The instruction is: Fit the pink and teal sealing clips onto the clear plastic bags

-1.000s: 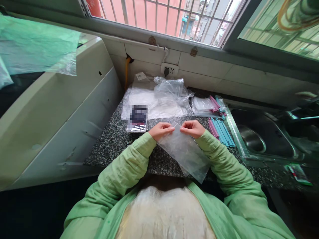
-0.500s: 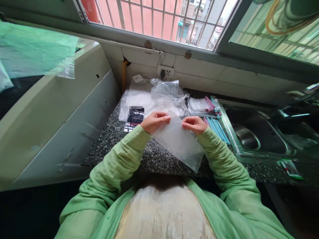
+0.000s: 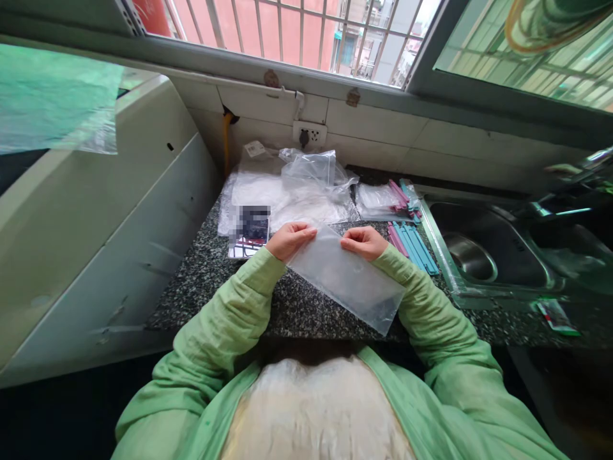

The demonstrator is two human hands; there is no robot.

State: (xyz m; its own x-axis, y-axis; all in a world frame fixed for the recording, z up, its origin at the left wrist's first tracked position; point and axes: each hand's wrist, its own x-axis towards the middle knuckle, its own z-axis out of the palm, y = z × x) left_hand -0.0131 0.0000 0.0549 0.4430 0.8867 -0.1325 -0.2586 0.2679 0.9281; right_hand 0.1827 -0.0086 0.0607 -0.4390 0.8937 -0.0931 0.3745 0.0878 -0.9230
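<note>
Fingers of both hands are pinched on the top edge of a clear plastic bag, which is held over a speckled granite counter in the single head view. The left hand is closed on the bag's upper left corner and the right hand on its upper right corner; the bag is stretched between them and slopes down toward the right sleeve, its lower end near the counter's front edge. Both arms are covered by light green sleeves. Just beside the left hand a phone is laid flat on the counter. Behind the hands a heap of clear plastic bags is spread against the tiled wall, below a wall socket. Pink and blue strips are lined up near the right hand, between it and a steel sink. A barred window is seen above.
</note>
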